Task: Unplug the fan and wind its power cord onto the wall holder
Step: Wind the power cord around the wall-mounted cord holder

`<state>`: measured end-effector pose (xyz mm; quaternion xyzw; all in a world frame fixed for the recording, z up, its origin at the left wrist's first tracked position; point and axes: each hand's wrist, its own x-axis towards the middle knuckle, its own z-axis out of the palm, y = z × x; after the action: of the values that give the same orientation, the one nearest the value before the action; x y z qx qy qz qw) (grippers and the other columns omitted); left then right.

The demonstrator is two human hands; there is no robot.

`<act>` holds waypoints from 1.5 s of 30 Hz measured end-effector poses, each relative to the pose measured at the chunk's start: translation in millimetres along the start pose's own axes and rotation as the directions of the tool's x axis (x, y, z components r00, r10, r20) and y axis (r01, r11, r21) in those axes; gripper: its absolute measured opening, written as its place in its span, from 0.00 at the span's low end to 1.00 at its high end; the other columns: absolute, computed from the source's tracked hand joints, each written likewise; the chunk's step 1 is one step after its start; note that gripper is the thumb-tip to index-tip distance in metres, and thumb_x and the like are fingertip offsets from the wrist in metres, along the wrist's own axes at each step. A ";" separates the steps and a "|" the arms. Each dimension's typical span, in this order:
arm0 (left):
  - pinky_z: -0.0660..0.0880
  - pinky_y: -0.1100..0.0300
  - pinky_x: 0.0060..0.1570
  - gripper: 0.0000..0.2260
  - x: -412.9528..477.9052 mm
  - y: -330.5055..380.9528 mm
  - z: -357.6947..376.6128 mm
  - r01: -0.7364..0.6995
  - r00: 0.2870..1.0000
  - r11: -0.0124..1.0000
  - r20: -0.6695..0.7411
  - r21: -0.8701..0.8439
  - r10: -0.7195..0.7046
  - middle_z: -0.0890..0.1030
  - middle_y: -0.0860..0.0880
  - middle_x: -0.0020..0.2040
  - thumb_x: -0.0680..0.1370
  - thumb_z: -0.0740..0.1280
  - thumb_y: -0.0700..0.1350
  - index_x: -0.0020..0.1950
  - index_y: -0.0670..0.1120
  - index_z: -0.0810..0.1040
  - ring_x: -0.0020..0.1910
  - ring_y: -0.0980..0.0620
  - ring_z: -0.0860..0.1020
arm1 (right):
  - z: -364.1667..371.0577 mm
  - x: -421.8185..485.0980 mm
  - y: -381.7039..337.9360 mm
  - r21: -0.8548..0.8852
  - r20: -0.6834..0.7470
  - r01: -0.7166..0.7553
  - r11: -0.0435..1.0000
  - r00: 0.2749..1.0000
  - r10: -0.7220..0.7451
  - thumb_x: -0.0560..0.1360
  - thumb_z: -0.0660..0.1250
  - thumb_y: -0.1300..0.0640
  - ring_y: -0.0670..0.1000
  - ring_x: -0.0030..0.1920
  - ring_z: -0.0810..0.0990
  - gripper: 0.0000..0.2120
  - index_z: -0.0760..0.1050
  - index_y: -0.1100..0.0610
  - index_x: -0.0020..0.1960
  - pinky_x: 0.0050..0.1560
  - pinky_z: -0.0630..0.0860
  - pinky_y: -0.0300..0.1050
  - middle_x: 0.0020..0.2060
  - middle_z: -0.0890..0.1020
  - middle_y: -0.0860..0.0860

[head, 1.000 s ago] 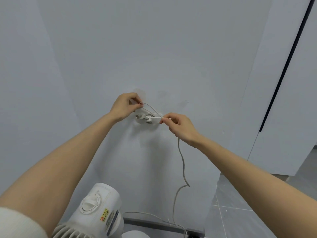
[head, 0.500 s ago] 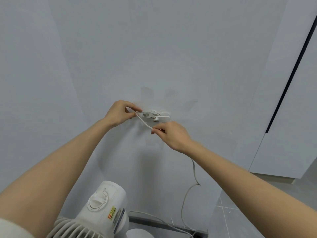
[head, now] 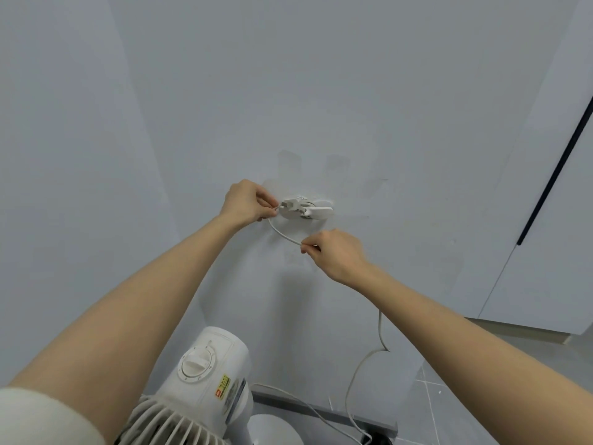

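Cord (head: 282,234) slack between left hand (head: 247,200) and right hand (head: 333,252), under wall holder (head: 316,211)

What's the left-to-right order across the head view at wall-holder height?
left hand → plug → wall holder → black door strip. The right hand, pinching the power cord, sits below the holder, so it is omitted.

White fan (head: 205,377), white cord (head: 284,235), white holder (head: 316,211), pale grey wall (head: 321,91).
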<state>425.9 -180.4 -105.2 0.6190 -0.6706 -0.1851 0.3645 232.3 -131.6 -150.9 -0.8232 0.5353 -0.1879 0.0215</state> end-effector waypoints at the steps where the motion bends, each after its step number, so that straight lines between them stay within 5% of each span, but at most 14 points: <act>1: 0.82 0.57 0.43 0.09 -0.1 -0.5 2.0 0.025 0.999 1.000 -0.022 -0.012 -0.026 0.84 0.43 0.37 0.66 0.77 0.36 0.46 0.40 0.85 0.39 0.45 0.84 | 2.0 0.1 1.6 -0.006 0.009 -0.013 1.000 1.000 0.013 0.81 0.56 0.52 0.56 0.52 0.79 0.15 0.81 0.50 0.56 0.41 0.68 0.45 0.48 0.84 0.52; 7: 0.82 0.51 0.44 0.05 -1.9 -1.9 20.1 0.103 0.993 0.991 -0.059 0.087 -0.098 0.85 0.44 0.35 0.65 0.78 0.43 0.35 0.46 0.83 0.35 0.45 0.84 | 12.2 0.9 15.2 -0.020 0.128 -0.197 0.980 0.972 0.198 0.77 0.55 0.59 0.59 0.58 0.78 0.18 0.79 0.51 0.59 0.47 0.69 0.45 0.55 0.82 0.54; 12: 0.82 0.53 0.44 0.07 -3.5 3.3 33.7 0.129 0.991 0.988 0.016 0.082 -0.130 0.84 0.45 0.35 0.68 0.75 0.42 0.31 0.47 0.80 0.33 0.47 0.83 | 12.6 3.3 36.2 0.088 0.167 -0.412 0.907 0.904 0.395 0.75 0.56 0.60 0.58 0.51 0.81 0.15 0.80 0.58 0.53 0.45 0.74 0.45 0.46 0.85 0.57; 15: 0.82 0.53 0.44 0.01 -3.0 6.1 37.0 0.089 0.993 0.988 0.062 0.128 -0.097 0.85 0.45 0.39 0.70 0.71 0.41 0.38 0.45 0.82 0.34 0.47 0.84 | 5.9 2.2 44.5 0.139 0.179 -0.481 0.866 0.872 0.456 0.72 0.58 0.61 0.57 0.45 0.82 0.13 0.81 0.60 0.48 0.40 0.73 0.43 0.36 0.84 0.53; 18: 0.79 0.57 0.43 0.07 -1.6 6.8 31.6 0.064 0.989 0.973 0.119 0.222 -0.092 0.83 0.48 0.36 0.70 0.73 0.47 0.41 0.44 0.81 0.36 0.49 0.82 | -1.1 1.6 51.5 0.187 0.145 -0.516 0.836 0.856 0.496 0.71 0.59 0.61 0.56 0.40 0.80 0.12 0.81 0.61 0.47 0.34 0.69 0.40 0.32 0.82 0.52; 21: 0.73 0.57 0.44 0.15 -4.3 15.2 23.2 0.015 0.992 0.923 0.108 0.384 -0.061 0.80 0.51 0.38 0.67 0.75 0.56 0.41 0.46 0.78 0.43 0.49 0.78 | -7.4 1.7 60.1 0.220 0.068 -0.524 0.823 0.850 0.523 0.73 0.58 0.59 0.57 0.41 0.81 0.13 0.80 0.61 0.47 0.36 0.71 0.42 0.36 0.83 0.55; 25: 0.72 0.56 0.51 0.23 -8.3 32.9 11.5 -0.039 0.999 0.910 0.044 0.412 0.023 0.78 0.52 0.51 0.66 0.76 0.55 0.56 0.47 0.76 0.51 0.50 0.76 | -19.2 0.4 67.9 0.243 -0.017 -0.533 0.811 0.833 0.553 0.75 0.58 0.53 0.61 0.47 0.81 0.15 0.80 0.60 0.49 0.45 0.74 0.46 0.45 0.83 0.58; 30: 0.75 0.52 0.53 0.25 -14.0 46.8 2.9 -0.190 0.981 0.913 0.113 0.361 0.160 0.76 0.51 0.51 0.65 0.78 0.50 0.59 0.49 0.76 0.50 0.50 0.76 | -41.2 -4.1 68.7 0.325 -0.086 -0.551 0.769 0.792 0.604 0.76 0.59 0.48 0.56 0.35 0.76 0.17 0.75 0.58 0.35 0.35 0.67 0.42 0.33 0.78 0.53; 32: 0.75 0.53 0.53 0.23 -17.0 51.6 3.9 -0.255 0.965 0.897 0.159 0.361 0.210 0.75 0.49 0.52 0.65 0.77 0.50 0.59 0.51 0.78 0.49 0.51 0.73 | -53.7 -3.7 63.0 0.416 -0.082 -0.535 0.736 0.783 0.616 0.76 0.61 0.48 0.53 0.28 0.68 0.20 0.65 0.56 0.29 0.30 0.62 0.41 0.27 0.70 0.51; 37: 0.70 0.52 0.57 0.15 -21.1 68.5 17.6 -0.366 0.930 0.811 0.200 0.456 0.308 0.77 0.46 0.56 0.74 0.69 0.55 0.59 0.53 0.80 0.60 0.46 0.70 | -78.8 2.4 55.7 0.679 0.028 -0.410 0.609 0.843 0.537 0.76 0.61 0.54 0.51 0.38 0.72 0.11 0.80 0.59 0.46 0.40 0.68 0.42 0.38 0.76 0.52; 41: 0.68 0.56 0.53 0.13 -12.9 84.6 33.0 -0.361 0.932 0.808 0.212 0.466 0.295 0.82 0.51 0.53 0.76 0.66 0.53 0.59 0.53 0.80 0.58 0.48 0.75 | -82.7 5.7 59.4 0.751 0.098 -0.392 0.531 0.862 0.497 0.75 0.63 0.61 0.49 0.29 0.63 0.04 0.76 0.59 0.46 0.29 0.60 0.39 0.30 0.68 0.50; 45: 0.72 0.59 0.46 0.10 -3.0 100.2 50.1 -0.362 0.930 0.799 0.242 0.481 0.276 0.84 0.51 0.50 0.75 0.69 0.51 0.53 0.52 0.83 0.52 0.50 0.80 | -80.3 2.6 62.6 0.767 0.069 -0.379 0.517 0.851 0.520 0.76 0.63 0.61 0.49 0.28 0.64 0.06 0.77 0.59 0.42 0.28 0.60 0.39 0.28 0.68 0.50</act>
<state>320.2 -171.2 -69.2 0.5549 -0.8170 0.0170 0.1556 151.9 -147.2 -90.4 -0.5499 0.6009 -0.4505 0.3654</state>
